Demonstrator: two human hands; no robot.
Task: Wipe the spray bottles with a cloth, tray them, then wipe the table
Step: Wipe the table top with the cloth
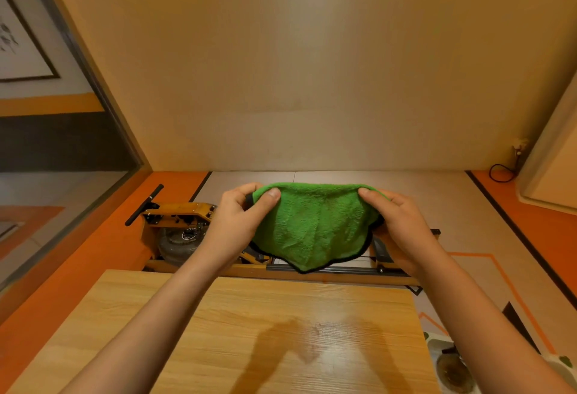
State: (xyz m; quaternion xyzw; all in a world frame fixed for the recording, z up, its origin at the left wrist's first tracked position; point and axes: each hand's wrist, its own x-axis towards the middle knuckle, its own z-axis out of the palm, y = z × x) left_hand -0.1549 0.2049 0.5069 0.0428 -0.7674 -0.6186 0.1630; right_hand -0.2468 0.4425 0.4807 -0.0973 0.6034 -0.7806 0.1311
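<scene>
A green fluffy cloth (315, 225) with a dark edge hangs spread between my two hands, held up above the far edge of the wooden table (281, 331). My left hand (240, 221) pinches its upper left corner. Its upper right corner is pinched by my right hand (396, 221). The cloth's lower edge droops in a curve. No spray bottle and no tray is in view.
Beyond the table, on the floor, lies a wooden rowing machine (178, 231) with a round water tank and a black handle. A glass partition stands at the left. At the lower right corner of the view sits a white object (452, 365) with a dark round part.
</scene>
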